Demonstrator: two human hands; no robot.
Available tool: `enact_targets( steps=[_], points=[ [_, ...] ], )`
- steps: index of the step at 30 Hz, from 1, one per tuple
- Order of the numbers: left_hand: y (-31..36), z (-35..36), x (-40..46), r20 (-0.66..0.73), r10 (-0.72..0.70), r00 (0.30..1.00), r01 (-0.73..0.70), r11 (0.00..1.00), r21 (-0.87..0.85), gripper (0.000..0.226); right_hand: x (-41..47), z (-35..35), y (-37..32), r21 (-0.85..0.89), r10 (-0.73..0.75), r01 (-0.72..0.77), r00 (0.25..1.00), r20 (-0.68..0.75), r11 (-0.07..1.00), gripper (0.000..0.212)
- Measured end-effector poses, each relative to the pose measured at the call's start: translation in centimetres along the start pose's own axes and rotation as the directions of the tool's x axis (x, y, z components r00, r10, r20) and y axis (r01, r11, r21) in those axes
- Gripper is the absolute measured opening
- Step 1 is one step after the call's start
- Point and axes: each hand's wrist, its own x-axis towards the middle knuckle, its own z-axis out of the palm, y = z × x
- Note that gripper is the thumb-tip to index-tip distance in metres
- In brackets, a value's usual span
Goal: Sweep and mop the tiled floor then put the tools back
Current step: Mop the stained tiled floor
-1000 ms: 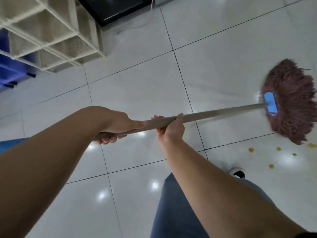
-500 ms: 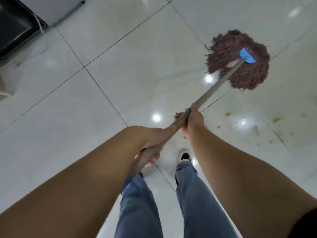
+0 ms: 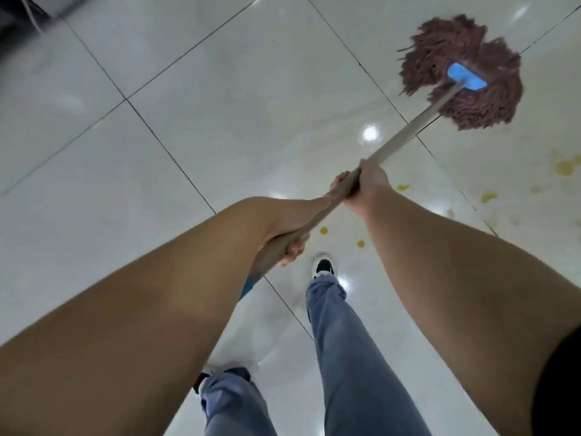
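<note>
Mop [image 3: 462, 70]: string head soft and floppy, likely heavy if wet – drags rather than slides; lies on the floor [image 3: 220, 89], far end of the pole, beyond the right hand.
Pole [image 3: 405, 133]: stiff, thin, smooth; best taken at two spots well apart, for leverage.
Right hand [image 3: 364, 187]: wrapped around the pole near its middle, fingers curled tight.
Left hand [image 3: 289, 243]: gripping the near end of the pole, below the right hand, fingers curled under it.
Stains [image 3: 566, 166]: yellow spots right of the pole and below the mop – not yet wiped, by the look.
</note>
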Motion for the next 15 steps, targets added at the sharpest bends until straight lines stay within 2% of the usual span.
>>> enact_targets(
  steps=[4, 9, 13, 15],
  points=[
    [-12.8, -1.9, -1.5, -0.013, -0.051, 0.999, 0.050, 0.998, -0.039, 0.072, -4.2, 0.4, 11.4, -0.101, 0.109, -0.111, 0.994, -0.031, 0.989, 0.027],
    [-31.7, -5.6, -5.4, -0.095, -0.124, 0.988, 0.118, 0.991, -0.058, 0.070, -11.1, 1.3, 28.7, -0.209, 0.224, -0.207, 0.973, 0.061, 0.956, 0.033],
    [-48.0, -8.8, -10.9, -0.206, -0.159, 0.966, 0.154, 0.987, -0.039, 0.070, -18.3, 3.0, 45.0, -0.204, 0.273, -0.244, 0.953, 0.131, 0.948, 0.033],
    [-56.2, -9.9, -14.7, -0.235, -0.207, 0.950, 0.199, 0.978, -0.059, 0.069, -22.9, 3.1, 52.9, -0.237, 0.343, -0.303, 0.927, 0.150, 0.923, 0.033]
  ],
)
